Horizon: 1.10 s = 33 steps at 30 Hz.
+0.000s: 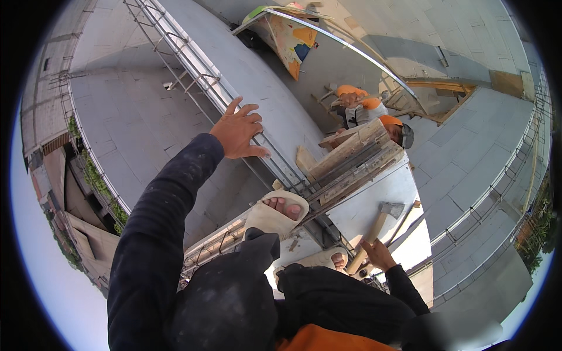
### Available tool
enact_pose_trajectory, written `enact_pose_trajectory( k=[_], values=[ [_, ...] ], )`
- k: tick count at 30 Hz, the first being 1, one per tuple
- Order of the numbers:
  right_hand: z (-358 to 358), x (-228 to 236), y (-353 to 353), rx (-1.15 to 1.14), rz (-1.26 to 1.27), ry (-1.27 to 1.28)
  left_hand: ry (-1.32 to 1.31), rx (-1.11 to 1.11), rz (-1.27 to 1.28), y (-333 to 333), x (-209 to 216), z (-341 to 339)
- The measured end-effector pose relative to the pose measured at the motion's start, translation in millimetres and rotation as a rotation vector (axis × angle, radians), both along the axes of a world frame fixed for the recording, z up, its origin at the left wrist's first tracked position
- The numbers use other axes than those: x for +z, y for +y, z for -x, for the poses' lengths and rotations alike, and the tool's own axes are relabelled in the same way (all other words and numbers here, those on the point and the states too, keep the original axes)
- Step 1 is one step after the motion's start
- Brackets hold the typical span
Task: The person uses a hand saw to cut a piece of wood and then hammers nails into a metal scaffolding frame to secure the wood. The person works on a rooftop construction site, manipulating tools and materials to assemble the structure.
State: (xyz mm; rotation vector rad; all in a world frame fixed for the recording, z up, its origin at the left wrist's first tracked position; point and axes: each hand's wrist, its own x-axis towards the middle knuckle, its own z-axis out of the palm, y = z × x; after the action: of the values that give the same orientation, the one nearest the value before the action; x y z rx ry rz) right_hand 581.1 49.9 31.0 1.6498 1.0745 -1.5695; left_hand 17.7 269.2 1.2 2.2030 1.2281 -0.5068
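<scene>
Two bare hands are set well apart, and each is doing something different. The left hand is open and empty, fingers spread, over a long metal framework; whether the fingertips touch it, I cannot tell. Down to its right, nearer the body, the right hand is closed around the wooden handle of a hammer. The hammer's broad grey head lies ahead of that hand, above a bright white panel, and the butt of the handle slants back to the hand's left.

Between the hands are two feet in cream sandals: the left sandal is just behind the left hand, and the right sandal is beside the butt of the handle. Ahead of the right hand, past the white panel, rough wooden boards are stacked at a slant. A co-worker in orange and grey is just beyond those boards. Farther ahead of both hands stands a colourful sheet. Well out to the left hand's left spread pale grey panels, with greenery past their edge.
</scene>
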Motion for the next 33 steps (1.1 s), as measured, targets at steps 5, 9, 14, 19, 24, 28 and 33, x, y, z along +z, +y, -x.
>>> enact_pose_trajectory(
  k=[5, 9, 14, 19, 24, 28, 33],
  values=[
    [-7, -6, -6, 0.015, 0.045, 0.063, -0.112, 0.088, 0.045, 3, -1, 4],
    [3, -2, -5, -0.011, 0.015, 0.021, -0.104, 0.09, 0.065, 5, -3, 4],
    [-2, -2, -8, -0.017, 0.086, -0.037, -0.095, 0.095, 0.105, 11, -1, 0],
    [7, 5, 8, 0.079, 0.105, -0.015, -0.089, 0.129, 0.123, 10, -1, 0],
    [-5, -2, -10, 0.17, 0.029, 0.054, -0.051, 0.131, 0.165, 15, 2, -4],
    [12, 9, 7, 0.056, 0.049, -0.043, -0.021, 0.126, 0.185, 16, 3, -6],
    [16, 11, 4, -0.011, 0.013, -0.067, -0.03, 0.146, 0.202, 17, 7, -9]
  ],
)
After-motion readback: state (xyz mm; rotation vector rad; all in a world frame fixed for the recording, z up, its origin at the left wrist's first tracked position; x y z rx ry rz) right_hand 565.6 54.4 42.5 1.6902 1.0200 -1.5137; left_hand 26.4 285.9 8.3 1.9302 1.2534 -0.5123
